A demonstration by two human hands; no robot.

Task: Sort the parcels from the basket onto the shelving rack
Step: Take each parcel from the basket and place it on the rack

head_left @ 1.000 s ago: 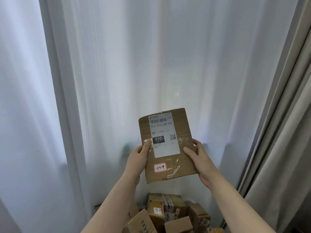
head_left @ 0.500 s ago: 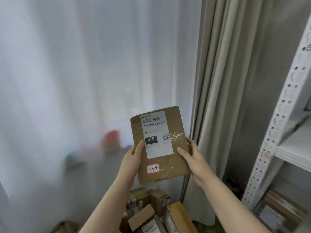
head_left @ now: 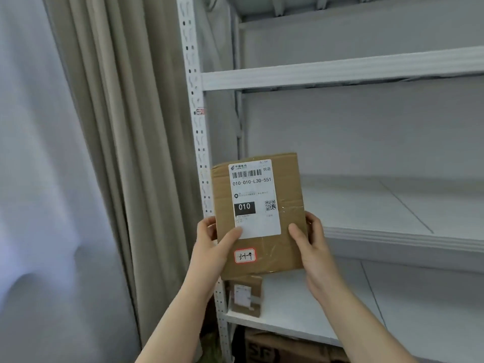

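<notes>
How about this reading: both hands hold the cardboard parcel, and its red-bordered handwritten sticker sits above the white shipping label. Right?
No. The head view shows the left hand and right hand holding the cardboard parcel, but the red-bordered sticker sits below the white shipping label.

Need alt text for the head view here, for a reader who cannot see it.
The left hand and right hand hold a cardboard parcel upright, label toward the camera, before a white shelving rack. A smaller parcel sits on a lower shelf; a beige curtain hangs left.

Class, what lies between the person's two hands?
The brown parcel, gripped at its sides by the left hand and right hand, in the head view.
</notes>
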